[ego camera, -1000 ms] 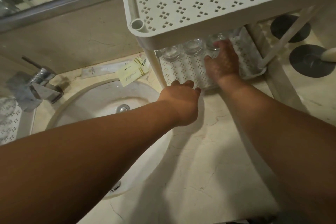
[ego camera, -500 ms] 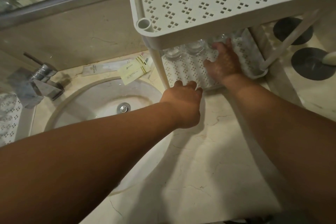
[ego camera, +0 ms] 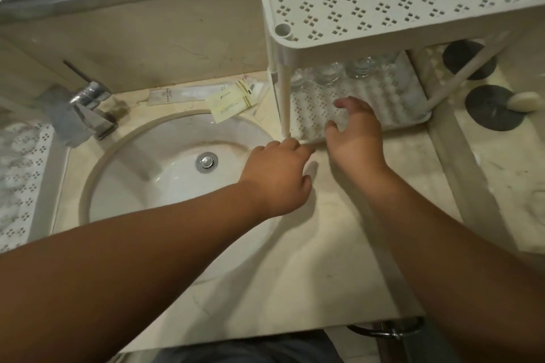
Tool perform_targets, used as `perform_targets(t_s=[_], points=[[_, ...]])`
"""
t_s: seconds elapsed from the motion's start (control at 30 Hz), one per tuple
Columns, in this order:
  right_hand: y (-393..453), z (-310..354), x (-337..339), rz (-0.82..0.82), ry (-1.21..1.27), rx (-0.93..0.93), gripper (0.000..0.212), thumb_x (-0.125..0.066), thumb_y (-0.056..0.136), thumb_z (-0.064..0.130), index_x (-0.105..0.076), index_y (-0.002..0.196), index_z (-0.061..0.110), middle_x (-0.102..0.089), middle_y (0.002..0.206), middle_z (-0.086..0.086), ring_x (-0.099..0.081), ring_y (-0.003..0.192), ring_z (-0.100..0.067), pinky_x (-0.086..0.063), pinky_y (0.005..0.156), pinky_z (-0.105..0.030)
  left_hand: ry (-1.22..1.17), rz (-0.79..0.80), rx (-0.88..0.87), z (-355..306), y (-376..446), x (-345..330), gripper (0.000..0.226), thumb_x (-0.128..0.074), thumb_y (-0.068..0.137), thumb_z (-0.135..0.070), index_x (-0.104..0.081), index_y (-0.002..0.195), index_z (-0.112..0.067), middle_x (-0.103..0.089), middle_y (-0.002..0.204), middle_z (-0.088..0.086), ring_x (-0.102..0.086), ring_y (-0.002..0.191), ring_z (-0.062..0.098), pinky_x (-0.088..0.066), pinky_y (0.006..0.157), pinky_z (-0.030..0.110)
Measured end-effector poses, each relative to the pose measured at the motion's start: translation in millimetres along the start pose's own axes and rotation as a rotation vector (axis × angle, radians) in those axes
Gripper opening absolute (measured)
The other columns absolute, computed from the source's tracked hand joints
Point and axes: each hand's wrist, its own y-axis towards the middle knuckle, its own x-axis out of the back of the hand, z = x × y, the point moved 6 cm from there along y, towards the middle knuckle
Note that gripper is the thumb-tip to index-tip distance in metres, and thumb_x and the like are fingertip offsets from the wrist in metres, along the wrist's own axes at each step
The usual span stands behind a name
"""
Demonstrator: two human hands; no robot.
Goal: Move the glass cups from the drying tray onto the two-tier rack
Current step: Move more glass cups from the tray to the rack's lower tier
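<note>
The white perforated two-tier rack [ego camera: 383,3] stands on the counter right of the sink. At the back of its lower tier [ego camera: 395,103], partly hidden under the top tier, stand three clear glass cups [ego camera: 327,74]. My right hand [ego camera: 354,132] hovers over the lower tier's front edge, fingers loosely curled and spread, holding nothing. My left hand [ego camera: 277,177] lies at the tier's front left corner by the leg, its curled fingers on the rim. The perforated drying tray [ego camera: 20,180] shows at the far left edge.
A round white sink [ego camera: 165,168] with a chrome tap [ego camera: 85,109] lies to the left. Paper sachets [ego camera: 233,100] lie behind the basin. Two dark round coasters [ego camera: 492,109] and a pale soap [ego camera: 523,101] sit right of the rack. The wall and mirror ledge rise behind.
My right hand has drawn back from the glass cups at the rear of the lower tier to its front edge, empty. The left hand has stayed at the corner.
</note>
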Motion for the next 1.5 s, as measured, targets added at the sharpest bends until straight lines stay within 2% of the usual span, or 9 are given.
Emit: perform_targets(t_s=[0.4, 0.53, 0.67, 0.87, 1.03, 1.23, 1.33, 1.4, 1.5], points=[[-104.9, 108.4, -17.8, -0.043, 0.199, 0.151, 0.031, -0.06, 0.082, 0.005, -0.061, 0.111, 0.017, -0.058, 0.11, 0.005, -0.055, 0.1, -0.006, -0.044, 0.086, -0.021, -0.018, -0.134, 0.158, 89.1, -68.9, 60.5, 0.056, -0.047, 0.093, -0.041, -0.041, 0.147, -0.029, -0.055, 0.133, 0.0, -0.059, 0.108, 0.027, -0.048, 0.087, 0.039], [-119.4, 159.0, -42.9, 0.037, 0.238, 0.226, 0.033, -0.06, 0.084, 0.006, -0.06, 0.114, 0.02, -0.054, 0.12, 0.01, -0.054, 0.112, -0.005, -0.046, 0.092, -0.026, -0.067, -0.209, 0.24, 128.6, -96.0, 88.9, 0.057, -0.049, 0.093, -0.041, -0.039, 0.148, -0.03, -0.05, 0.141, -0.002, -0.059, 0.113, 0.026, -0.047, 0.089, 0.038], [-119.1, 212.0, -62.6, 0.049, 0.245, 0.317, 0.032, -0.061, 0.083, 0.009, -0.06, 0.11, 0.025, -0.046, 0.131, 0.014, -0.048, 0.115, 0.005, -0.04, 0.086, -0.012, -0.154, -0.305, 0.305, 170.8, -126.7, 122.8, 0.057, -0.052, 0.092, -0.039, -0.04, 0.147, -0.03, -0.046, 0.142, -0.003, -0.059, 0.116, 0.024, -0.05, 0.089, 0.037], [-123.4, 297.3, -100.1, 0.13, 0.24, 0.46, 0.036, -0.062, 0.082, 0.014, -0.058, 0.114, 0.03, -0.031, 0.148, 0.01, -0.051, 0.123, -0.016, -0.044, 0.087, -0.019, -0.261, -0.437, 0.375, 236.0, -182.1, 168.6, 0.059, -0.057, 0.092, -0.035, -0.039, 0.147, -0.028, -0.029, 0.156, -0.001, -0.053, 0.125, 0.022, -0.05, 0.095, 0.04], [-135.1, 373.6, -136.3, 0.226, 0.172, 0.579, 0.051, -0.064, 0.084, 0.017, -0.054, 0.131, 0.034, -0.005, 0.162, 0.006, -0.045, 0.124, -0.006, -0.037, 0.08, -0.01, -0.248, -0.497, 0.424, 284.9, -229.9, 199.7, 0.063, -0.06, 0.09, -0.037, -0.036, 0.148, -0.03, -0.019, 0.161, 0.007, -0.05, 0.131, 0.03, -0.047, 0.098, 0.04], [-150.9, 451.6, -179.3, 0.326, 0.092, 0.725, 0.062, -0.063, 0.086, 0.018, -0.043, 0.143, 0.034, 0.006, 0.162, -0.002, -0.047, 0.128, -0.02, -0.037, 0.09, -0.019, -0.227, -0.568, 0.555, 350.5, -285.1, 231.8, 0.063, -0.058, 0.09, -0.04, -0.035, 0.148, -0.033, -0.018, 0.162, 0.003, -0.052, 0.129, 0.03, -0.046, 0.101, 0.042], [-154.9, 490.1, -199.0, 0.362, 0.052, 0.799, 0.065, -0.063, 0.086, 0.019, -0.04, 0.145, 0.036, -0.012, 0.161, -0.002, -0.059, 0.083, -0.006, -0.046, 0.09, -0.028, -0.21, -0.585, 0.606, 380.3, -307.0, 241.3, 0.058, -0.056, 0.091, -0.042, -0.04, 0.145, -0.031, -0.034, 0.152, 0.001, -0.056, 0.123, 0.026, -0.049, 0.097, 0.041], [-156.4, 514.5, -211.9, 0.361, 0.046, 0.834, 0.059, -0.062, 0.086, 0.019, -0.045, 0.141, 0.03, -0.048, 0.139, 0.0, -0.052, 0.082, -0.002, -0.047, 0.085, -0.028, -0.19, -0.589, 0.657, 399.2, -317.9, 244.6, 0.051, -0.057, 0.091, -0.044, -0.049, 0.139, -0.028, -0.045, 0.14, 0.0, -0.061, 0.111, 0.023, -0.051, 0.09, 0.04], [-157.9, 546.3, -235.5, 0.35, -0.028, 0.902, 0.048, -0.063, 0.085, 0.022, -0.052, 0.131, 0.026, -0.059, 0.111, 0.003, -0.048, 0.085, -0.004, -0.041, 0.075, -0.024, -0.183, -0.588, 0.724, 424.2, -328.9, 244.1, 0.041, -0.055, 0.091, -0.047, -0.055, 0.128, -0.028, -0.051, 0.128, -0.003, -0.06, 0.097, 0.018, -0.05, 0.079, 0.036]])
